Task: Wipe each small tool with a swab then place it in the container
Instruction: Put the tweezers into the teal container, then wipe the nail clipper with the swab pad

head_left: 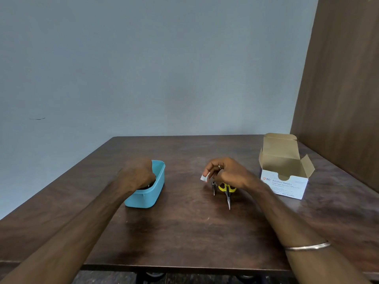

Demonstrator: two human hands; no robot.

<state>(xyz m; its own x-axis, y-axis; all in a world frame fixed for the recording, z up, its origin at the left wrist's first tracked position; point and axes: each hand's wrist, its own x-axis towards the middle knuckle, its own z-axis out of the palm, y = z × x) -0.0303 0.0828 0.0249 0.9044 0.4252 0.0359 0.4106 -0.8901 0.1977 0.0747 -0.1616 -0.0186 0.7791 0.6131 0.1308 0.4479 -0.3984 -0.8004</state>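
Scissors (227,190) under right hand (229,173), open swab box (285,177) beside

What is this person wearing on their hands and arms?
Both forearms are bare, with no sleeves in view and no gloves. The right wrist carries a thin silver bangle, and the right hand has a small ring on one finger. The left hand shows nothing worn.

Container (150,193) left on table (184,232); scissors (227,191) centre; box (286,181) right.
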